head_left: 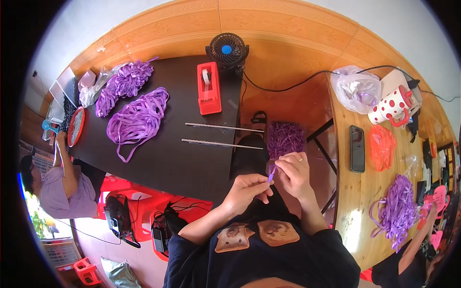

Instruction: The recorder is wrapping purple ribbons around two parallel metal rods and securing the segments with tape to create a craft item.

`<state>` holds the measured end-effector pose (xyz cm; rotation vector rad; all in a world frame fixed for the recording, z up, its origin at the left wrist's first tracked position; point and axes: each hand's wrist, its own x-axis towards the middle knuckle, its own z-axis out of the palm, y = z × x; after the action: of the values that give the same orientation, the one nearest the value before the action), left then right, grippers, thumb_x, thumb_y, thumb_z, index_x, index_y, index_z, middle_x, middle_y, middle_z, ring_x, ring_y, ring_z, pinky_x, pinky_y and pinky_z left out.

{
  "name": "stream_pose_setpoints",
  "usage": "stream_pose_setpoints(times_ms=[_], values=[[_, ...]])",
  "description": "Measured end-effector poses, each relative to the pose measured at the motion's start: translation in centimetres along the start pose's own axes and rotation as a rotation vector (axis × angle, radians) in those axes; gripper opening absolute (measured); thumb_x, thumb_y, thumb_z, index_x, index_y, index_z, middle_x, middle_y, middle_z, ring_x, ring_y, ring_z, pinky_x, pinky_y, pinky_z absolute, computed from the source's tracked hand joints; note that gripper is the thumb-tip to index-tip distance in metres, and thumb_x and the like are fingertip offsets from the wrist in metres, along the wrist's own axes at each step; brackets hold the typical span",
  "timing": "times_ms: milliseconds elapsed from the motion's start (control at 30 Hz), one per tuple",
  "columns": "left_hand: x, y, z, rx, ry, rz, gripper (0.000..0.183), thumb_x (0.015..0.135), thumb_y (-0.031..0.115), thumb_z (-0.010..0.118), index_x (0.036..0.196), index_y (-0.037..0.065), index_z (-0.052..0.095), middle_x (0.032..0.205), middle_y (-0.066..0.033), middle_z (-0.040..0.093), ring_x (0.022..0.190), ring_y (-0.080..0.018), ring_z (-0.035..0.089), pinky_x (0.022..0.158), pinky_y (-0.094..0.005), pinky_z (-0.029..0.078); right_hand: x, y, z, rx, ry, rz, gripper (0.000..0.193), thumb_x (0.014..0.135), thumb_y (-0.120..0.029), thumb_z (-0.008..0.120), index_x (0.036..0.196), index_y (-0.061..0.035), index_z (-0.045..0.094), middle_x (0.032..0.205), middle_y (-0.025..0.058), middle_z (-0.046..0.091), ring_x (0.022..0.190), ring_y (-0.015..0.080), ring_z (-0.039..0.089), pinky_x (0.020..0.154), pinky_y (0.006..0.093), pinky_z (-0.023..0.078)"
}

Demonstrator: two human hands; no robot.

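A short piece of purple ribbon (272,173) is pinched between my two hands above my lap. Thumb and fingertips of my left hand (248,191) close on its lower end. My right hand (294,173) grips the upper end, its fingers bent together. Just beyond the hands, a clear bin (303,128) holds many small dark purple ribbon pieces. Two thin metal rods (225,126) lie roughly parallel on the dark table (201,168), their right ends sticking out past its edge.
On the dark table are loose purple ribbon bundles (139,117), a red tape dispenser (209,91) and a small black fan (227,50). The wooden table holds a phone (357,149), a polka-dot mug (391,105) and more ribbon (396,211). People sit at left (67,187) and lower right (403,264).
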<state>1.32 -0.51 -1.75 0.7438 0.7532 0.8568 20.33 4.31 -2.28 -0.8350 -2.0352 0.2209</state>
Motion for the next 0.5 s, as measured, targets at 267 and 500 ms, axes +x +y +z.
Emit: stream_pose_setpoints(times_ms=[267, 500], values=[[0.3, -1.1, -0.1, -0.033, 0.016, -0.02, 0.018, 0.093, 0.007, 0.054, 0.102, -0.006, 0.063, 0.079, -0.0115, 0.066, 0.062, -0.0156, 0.063, 0.059, -0.0241, 0.052, -1.2, 2.1, 1.5, -0.192, -0.037, 0.098, 0.041, 0.06, 0.004, 0.065, 0.099, -0.0062, 0.062, 0.091, 0.0054, 0.061, 0.088, 0.0233, 0.059, 0.073, 0.0342, 0.038], [0.3, -0.4, -0.4, -0.025, 0.037, -0.036, 0.019, 0.094, 0.009, 0.054, 0.101, -0.006, 0.063, 0.078, -0.0117, 0.065, 0.061, -0.016, 0.063, 0.057, -0.0244, 0.052, -1.4, 0.7, 1.5, 0.559, -0.161, 0.388, 0.052, 0.062, -0.001, 0.074, 0.111, -0.0068, 0.059, 0.1, 0.0054, 0.063, 0.096, 0.0221, 0.057, 0.084, 0.033, 0.04]])
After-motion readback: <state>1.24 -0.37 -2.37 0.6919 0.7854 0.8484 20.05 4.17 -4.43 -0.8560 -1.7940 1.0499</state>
